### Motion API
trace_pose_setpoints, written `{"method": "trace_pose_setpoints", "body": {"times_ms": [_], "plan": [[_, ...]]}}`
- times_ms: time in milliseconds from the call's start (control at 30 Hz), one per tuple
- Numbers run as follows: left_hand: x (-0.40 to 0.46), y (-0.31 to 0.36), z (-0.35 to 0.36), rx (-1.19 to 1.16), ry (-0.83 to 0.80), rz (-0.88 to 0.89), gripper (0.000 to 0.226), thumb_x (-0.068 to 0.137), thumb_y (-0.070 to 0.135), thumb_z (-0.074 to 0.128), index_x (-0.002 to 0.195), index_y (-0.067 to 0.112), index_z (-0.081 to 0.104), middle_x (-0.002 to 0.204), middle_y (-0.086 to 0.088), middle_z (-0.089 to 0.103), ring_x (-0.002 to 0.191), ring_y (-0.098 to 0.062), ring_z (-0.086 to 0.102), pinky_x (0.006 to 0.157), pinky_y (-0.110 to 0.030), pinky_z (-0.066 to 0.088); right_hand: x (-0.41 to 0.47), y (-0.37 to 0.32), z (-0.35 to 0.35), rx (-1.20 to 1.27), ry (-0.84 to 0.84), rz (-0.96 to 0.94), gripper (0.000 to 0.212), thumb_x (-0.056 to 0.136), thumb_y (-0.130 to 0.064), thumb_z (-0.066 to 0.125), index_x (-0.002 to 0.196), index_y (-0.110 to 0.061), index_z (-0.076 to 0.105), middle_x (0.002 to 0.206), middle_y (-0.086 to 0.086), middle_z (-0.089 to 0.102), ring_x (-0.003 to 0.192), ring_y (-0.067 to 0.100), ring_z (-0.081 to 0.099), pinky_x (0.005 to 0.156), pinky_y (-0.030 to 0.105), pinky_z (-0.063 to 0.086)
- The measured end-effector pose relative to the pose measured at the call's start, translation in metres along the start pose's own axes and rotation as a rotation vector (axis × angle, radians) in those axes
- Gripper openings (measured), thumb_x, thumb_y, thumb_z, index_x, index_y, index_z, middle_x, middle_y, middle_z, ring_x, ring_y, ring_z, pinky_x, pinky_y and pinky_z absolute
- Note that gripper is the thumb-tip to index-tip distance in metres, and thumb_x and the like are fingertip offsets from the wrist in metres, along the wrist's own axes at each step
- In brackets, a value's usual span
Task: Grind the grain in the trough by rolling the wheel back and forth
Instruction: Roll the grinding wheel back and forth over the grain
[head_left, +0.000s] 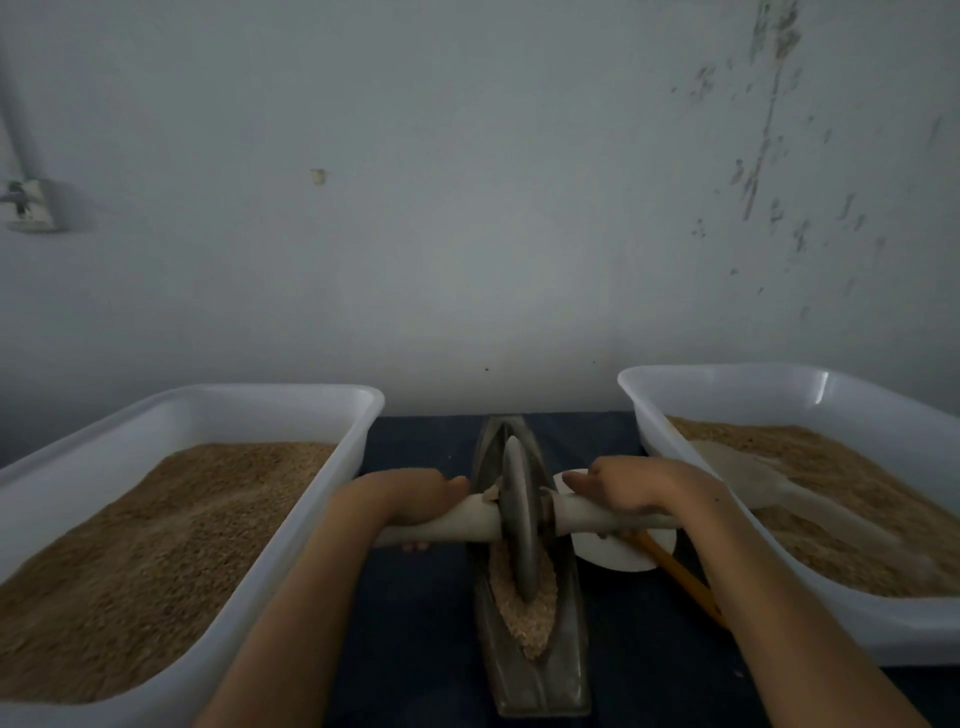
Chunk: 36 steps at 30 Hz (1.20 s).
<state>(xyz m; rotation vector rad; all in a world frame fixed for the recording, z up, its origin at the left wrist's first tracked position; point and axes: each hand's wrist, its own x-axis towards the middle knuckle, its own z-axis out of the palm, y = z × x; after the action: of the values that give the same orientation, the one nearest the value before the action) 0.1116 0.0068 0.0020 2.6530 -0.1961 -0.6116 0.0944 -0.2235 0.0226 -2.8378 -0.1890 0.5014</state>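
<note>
A narrow boat-shaped metal trough (540, 691) lies lengthwise on the dark cloth in front of me. Crushed tan grain (524, 618) fills its near half. A grey metal wheel (519, 514) stands upright in the trough near its middle, on a pale wooden axle (467, 519) that sticks out on both sides. My left hand (410, 493) grips the axle's left end from above, fingers wrapped under it. My right hand (623, 488) grips the right end the same way.
A white plastic tub (322, 488) heaped with grain stands to the left. A second white tub (660, 415) on the right holds grain and a pale scoop (748, 478). A small white dish (618, 556) and a yellow stick (680, 571) lie under my right forearm. A wall rises just behind.
</note>
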Motion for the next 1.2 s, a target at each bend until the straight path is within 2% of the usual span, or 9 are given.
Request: {"method": "trace_pose_setpoints", "body": {"times_ms": [167, 300, 367, 433, 533, 700, 933, 1033, 1200], "plan": [[-0.007, -0.007, -0.002, -0.142, -0.142, -0.029, 0.052, 0.1, 0.051, 0.022, 0.09, 0.011, 0.055, 0.06, -0.003, 0.059, 0.048, -0.011, 0.054, 0.056, -0.025, 0.044, -0.002, -0.001, -0.001, -0.019, -0.016, -0.063, 0.045, 0.106, -0.036, 0.024, 0.121, -0.012, 0.059, 0.106, 0.009, 0.067, 0.087, 0.014, 0.058, 0.072, 0.023, 0.037], [0.005, -0.003, 0.003, -0.073, 0.082, 0.037, 0.057, 0.1, 0.052, 0.021, 0.087, 0.01, 0.058, 0.059, -0.004, 0.06, 0.045, -0.011, 0.055, 0.053, -0.023, 0.045, 0.009, 0.004, 0.006, -0.051, 0.119, -0.038, 0.044, 0.105, -0.041, 0.024, 0.08, -0.021, 0.054, 0.075, -0.001, 0.058, 0.071, 0.011, 0.054, 0.067, 0.024, 0.035], [0.009, -0.003, 0.004, 0.193, 0.198, 0.096, 0.044, 0.1, 0.043, 0.034, 0.117, 0.007, 0.052, 0.068, -0.003, 0.059, 0.052, -0.012, 0.058, 0.055, -0.023, 0.046, 0.011, 0.005, 0.008, -0.125, 0.191, -0.037, 0.037, 0.105, -0.037, 0.024, 0.099, -0.022, 0.058, 0.084, 0.001, 0.06, 0.079, 0.014, 0.054, 0.074, 0.028, 0.037], [0.012, -0.006, 0.005, 0.578, 0.311, 0.176, 0.064, 0.095, 0.028, 0.051, 0.147, 0.016, 0.015, 0.093, -0.006, 0.056, 0.078, -0.018, 0.062, 0.068, -0.029, 0.05, 0.016, 0.007, 0.013, -0.2, 0.297, -0.044, 0.037, 0.104, -0.03, 0.027, 0.129, -0.019, 0.052, 0.106, 0.007, 0.062, 0.087, 0.019, 0.055, 0.075, 0.03, 0.036], [0.018, -0.01, 0.012, 0.858, 0.546, 0.215, 0.089, 0.089, 0.026, 0.059, 0.149, 0.021, -0.005, 0.123, -0.011, 0.048, 0.1, -0.024, 0.056, 0.077, -0.033, 0.048, 0.021, 0.011, 0.022, -0.257, 0.526, -0.025, 0.04, 0.103, -0.028, 0.031, 0.139, -0.019, 0.047, 0.11, 0.006, 0.061, 0.093, 0.022, 0.06, 0.073, 0.03, 0.039], [0.022, -0.012, 0.024, 0.787, 0.756, 0.2, 0.087, 0.086, 0.023, 0.063, 0.148, 0.02, 0.002, 0.117, -0.005, 0.049, 0.085, -0.017, 0.056, 0.065, -0.029, 0.039, 0.032, 0.014, 0.038, -0.347, 0.747, -0.055, 0.047, 0.104, -0.017, 0.035, 0.149, -0.027, 0.026, 0.102, 0.0, 0.063, 0.089, 0.021, 0.062, 0.073, 0.029, 0.038], [0.021, -0.013, 0.017, 0.891, 0.678, 0.219, 0.082, 0.09, 0.024, 0.058, 0.149, 0.015, 0.0, 0.122, -0.01, 0.049, 0.094, -0.023, 0.057, 0.07, -0.033, 0.045, 0.032, 0.013, 0.03, -0.167, 0.645, -0.063, 0.04, 0.103, -0.025, 0.034, 0.143, -0.018, 0.038, 0.107, 0.006, 0.061, 0.092, 0.024, 0.061, 0.071, 0.031, 0.04], [0.016, -0.01, 0.011, 0.901, 0.549, 0.238, 0.08, 0.092, 0.024, 0.055, 0.149, 0.013, 0.001, 0.125, -0.014, 0.048, 0.1, -0.028, 0.056, 0.078, -0.037, 0.048, 0.026, 0.014, 0.019, -0.118, 0.448, -0.055, 0.041, 0.105, -0.037, 0.025, 0.118, -0.017, 0.058, 0.095, 0.005, 0.059, 0.083, 0.019, 0.057, 0.075, 0.032, 0.042], [0.006, -0.001, 0.002, 0.571, 0.248, 0.119, 0.049, 0.098, 0.031, 0.045, 0.137, 0.004, 0.034, 0.122, -0.02, 0.054, 0.103, -0.03, 0.058, 0.084, -0.038, 0.046, 0.014, 0.008, 0.008, 0.0, 0.147, -0.046, 0.048, 0.103, -0.049, 0.022, 0.072, -0.023, 0.048, 0.072, -0.003, 0.049, 0.064, 0.008, 0.046, 0.067, 0.025, 0.035]]}}
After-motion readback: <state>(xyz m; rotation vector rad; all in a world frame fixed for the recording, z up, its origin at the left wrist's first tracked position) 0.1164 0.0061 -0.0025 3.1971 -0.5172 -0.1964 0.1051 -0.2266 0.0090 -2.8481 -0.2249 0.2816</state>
